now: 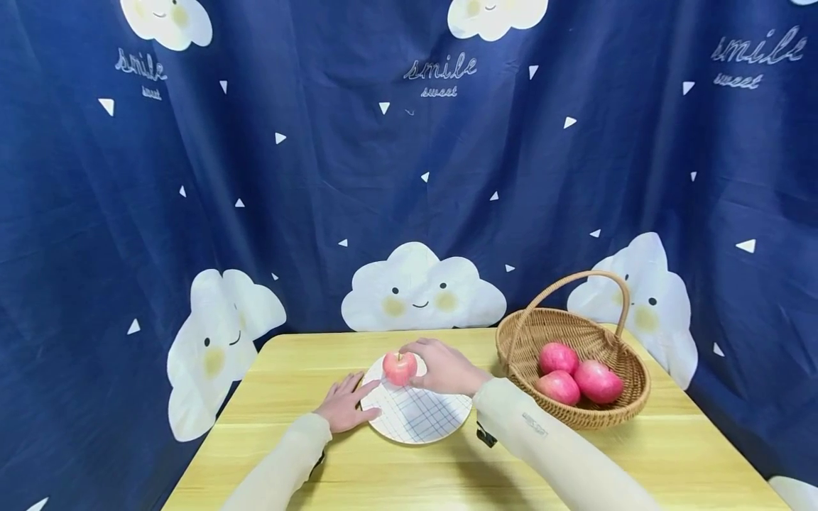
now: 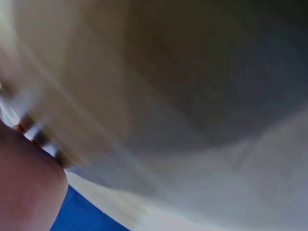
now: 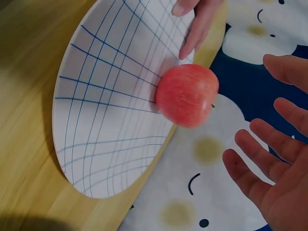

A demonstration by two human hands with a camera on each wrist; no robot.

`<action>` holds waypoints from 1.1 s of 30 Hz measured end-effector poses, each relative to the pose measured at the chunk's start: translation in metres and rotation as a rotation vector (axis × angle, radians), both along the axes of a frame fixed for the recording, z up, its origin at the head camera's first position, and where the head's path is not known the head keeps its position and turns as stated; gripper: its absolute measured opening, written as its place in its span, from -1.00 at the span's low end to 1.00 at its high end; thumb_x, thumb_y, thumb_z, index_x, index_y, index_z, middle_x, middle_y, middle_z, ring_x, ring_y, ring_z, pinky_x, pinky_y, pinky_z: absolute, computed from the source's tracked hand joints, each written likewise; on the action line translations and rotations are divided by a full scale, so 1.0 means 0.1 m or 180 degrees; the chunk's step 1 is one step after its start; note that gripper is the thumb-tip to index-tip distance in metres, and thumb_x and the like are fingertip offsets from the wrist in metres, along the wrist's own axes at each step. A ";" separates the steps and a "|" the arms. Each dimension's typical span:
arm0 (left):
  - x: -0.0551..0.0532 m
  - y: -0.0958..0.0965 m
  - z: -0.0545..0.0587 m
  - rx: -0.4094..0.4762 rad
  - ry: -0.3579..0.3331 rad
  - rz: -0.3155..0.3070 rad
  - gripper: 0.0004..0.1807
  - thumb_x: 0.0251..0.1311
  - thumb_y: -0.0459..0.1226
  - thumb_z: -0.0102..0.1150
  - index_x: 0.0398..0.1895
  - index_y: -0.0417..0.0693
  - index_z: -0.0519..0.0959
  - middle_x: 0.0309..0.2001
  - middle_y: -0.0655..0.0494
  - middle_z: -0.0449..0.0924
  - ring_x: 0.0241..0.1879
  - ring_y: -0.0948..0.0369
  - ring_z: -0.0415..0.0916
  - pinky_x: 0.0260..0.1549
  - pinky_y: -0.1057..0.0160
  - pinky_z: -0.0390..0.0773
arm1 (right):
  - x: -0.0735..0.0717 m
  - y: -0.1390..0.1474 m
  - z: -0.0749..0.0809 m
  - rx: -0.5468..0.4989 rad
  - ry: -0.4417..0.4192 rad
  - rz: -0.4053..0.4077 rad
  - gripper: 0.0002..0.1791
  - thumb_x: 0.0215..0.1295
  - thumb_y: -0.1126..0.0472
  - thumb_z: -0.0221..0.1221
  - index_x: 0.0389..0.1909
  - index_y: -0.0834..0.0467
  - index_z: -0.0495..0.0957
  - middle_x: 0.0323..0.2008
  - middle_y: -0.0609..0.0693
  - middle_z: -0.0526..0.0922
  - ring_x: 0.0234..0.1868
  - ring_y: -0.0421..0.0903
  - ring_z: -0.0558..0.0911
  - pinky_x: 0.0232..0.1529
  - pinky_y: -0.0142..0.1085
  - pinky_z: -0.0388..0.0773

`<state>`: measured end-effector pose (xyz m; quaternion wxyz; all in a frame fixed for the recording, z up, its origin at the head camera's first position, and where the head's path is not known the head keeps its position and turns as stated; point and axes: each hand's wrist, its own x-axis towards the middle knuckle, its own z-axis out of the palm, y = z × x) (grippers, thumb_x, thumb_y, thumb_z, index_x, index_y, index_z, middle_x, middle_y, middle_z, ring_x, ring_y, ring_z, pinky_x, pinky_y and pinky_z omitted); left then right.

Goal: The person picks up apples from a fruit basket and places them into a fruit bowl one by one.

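Note:
One red apple [image 1: 399, 368] sits near the far left edge of a round white plate [image 1: 422, 417] with a blue grid pattern. Beside the apple is my right hand [image 1: 443, 365], reaching across from the right. In the right wrist view its fingers [image 3: 252, 180] are spread, with a gap between them and the apple [image 3: 187, 95]. My left hand [image 1: 345, 406] rests at the plate's left edge, fingers extended and thumb over the rim. The left wrist view shows only part of that hand [image 2: 29, 178] above a blurred surface.
To the right stands a wicker basket [image 1: 629, 401] with a tall arched handle, holding several pinkish-red fruits [image 1: 598, 382]. Plate and basket are on a light wooden table [image 1: 281, 369]. A dark blue curtain [image 1: 358, 177] with clouds hangs behind the table.

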<state>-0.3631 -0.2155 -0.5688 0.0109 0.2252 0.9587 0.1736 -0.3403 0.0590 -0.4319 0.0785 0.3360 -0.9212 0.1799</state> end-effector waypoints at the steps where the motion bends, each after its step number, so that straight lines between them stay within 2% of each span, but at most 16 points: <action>1: -0.01 -0.01 0.00 -0.0014 -0.0001 0.0003 -0.18 0.07 0.38 -0.15 0.39 0.30 0.14 0.43 -0.14 -0.07 0.40 -0.17 -0.18 0.25 -0.28 -0.19 | 0.02 0.02 0.02 -0.0001 0.0024 0.0012 -0.35 0.00 -0.07 0.31 0.18 -0.06 0.41 0.13 -0.09 0.48 0.16 -0.07 0.44 0.07 -0.06 0.44; 4: -0.01 -0.01 0.00 -0.0018 -0.0003 0.0000 -0.16 0.05 0.40 -0.17 0.39 0.30 0.14 0.43 -0.13 -0.07 0.40 -0.16 -0.19 0.26 -0.28 -0.20 | 0.09 0.09 0.07 -0.0032 0.0032 0.0034 -0.34 -0.01 -0.06 0.31 0.18 -0.09 0.40 0.14 -0.11 0.47 0.16 -0.10 0.44 0.08 -0.09 0.44; 11: 0.00 0.01 0.01 -0.0036 -0.0018 -0.0010 -0.18 0.07 0.36 -0.12 0.39 0.27 0.16 0.42 -0.17 -0.05 0.38 -0.20 -0.16 0.24 -0.30 -0.17 | 0.28 0.31 0.18 -0.0204 -0.0136 0.0095 -0.33 -0.01 0.01 0.32 0.20 -0.08 0.39 0.13 -0.09 0.47 -0.01 -0.12 0.54 -0.05 -0.18 0.50; 16: 0.03 0.03 0.08 -0.0093 -0.0061 0.0043 -0.19 0.08 0.36 -0.12 0.39 0.31 0.15 0.43 -0.12 -0.07 0.41 -0.14 -0.19 0.27 -0.25 -0.16 | 0.37 0.46 0.26 -0.0245 -0.0172 0.0131 -0.33 0.01 0.01 0.31 0.22 -0.08 0.37 0.14 -0.11 0.45 -0.01 -0.17 0.51 -0.03 -0.20 0.49; 23: 0.10 0.05 0.17 -0.0100 -0.0085 -0.0001 -0.22 0.12 0.28 -0.06 0.39 0.20 0.18 0.42 -0.18 -0.05 0.39 -0.20 -0.15 0.24 -0.30 -0.12 | 0.49 0.69 0.36 -0.0248 -0.0266 0.0222 -0.38 0.06 0.02 0.29 0.20 -0.04 0.39 0.13 -0.15 0.45 0.01 -0.19 0.48 0.01 -0.18 0.46; 33: 0.05 0.04 0.16 -0.0103 -0.0063 -0.0061 -0.22 0.13 0.28 -0.06 0.39 0.20 0.17 0.41 -0.20 -0.04 0.38 -0.21 -0.14 0.22 -0.31 -0.10 | 0.60 0.98 0.53 -0.0278 -0.0249 0.0193 -0.40 0.05 0.08 0.30 0.17 -0.02 0.42 0.09 -0.17 0.50 -0.01 -0.23 0.48 -0.01 -0.20 0.47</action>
